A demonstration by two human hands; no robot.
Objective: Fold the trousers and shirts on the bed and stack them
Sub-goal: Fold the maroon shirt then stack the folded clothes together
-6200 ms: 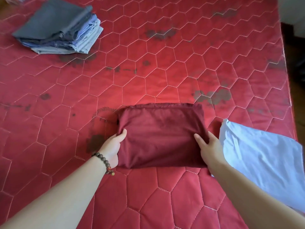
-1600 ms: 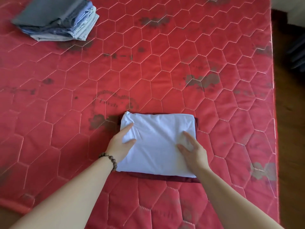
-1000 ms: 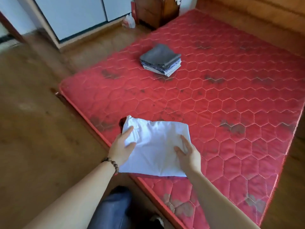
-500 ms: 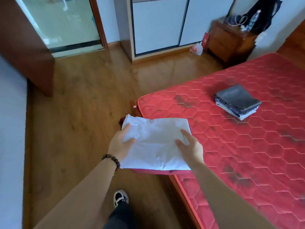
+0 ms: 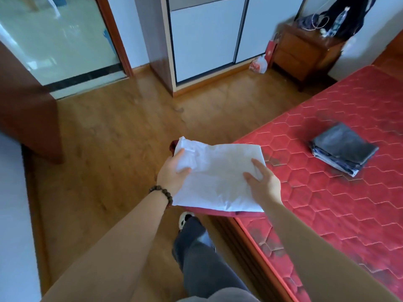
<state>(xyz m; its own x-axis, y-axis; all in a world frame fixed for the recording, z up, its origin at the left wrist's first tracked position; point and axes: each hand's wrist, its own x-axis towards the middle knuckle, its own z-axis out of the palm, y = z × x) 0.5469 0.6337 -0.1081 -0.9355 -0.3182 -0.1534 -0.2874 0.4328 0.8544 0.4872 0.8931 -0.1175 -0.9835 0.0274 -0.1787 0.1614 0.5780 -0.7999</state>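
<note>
A folded white garment (image 5: 218,177) lies on top of a folded dark red garment (image 5: 209,211), whose edge shows beneath it. Both are lifted off the red mattress (image 5: 340,199), over its corner and the floor. My left hand (image 5: 173,173) grips the pair at the left edge, thumb on top. My right hand (image 5: 262,182) grips the right side, thumb and forefinger on the white cloth, the other fingers hidden underneath. A stack of folded clothes (image 5: 343,149), dark grey on top, sits further along the mattress.
A wooden floor (image 5: 122,136) spreads to the left of the bed. A white sliding-door wardrobe (image 5: 209,38) stands ahead, a wooden nightstand (image 5: 303,53) beside it with a bag on top. My leg and shoe (image 5: 192,232) are below the bundle.
I have lifted the white and dark red pair off the mattress and turned left with it. The view swung from the bed to the room; the stack now lies to my right.
</note>
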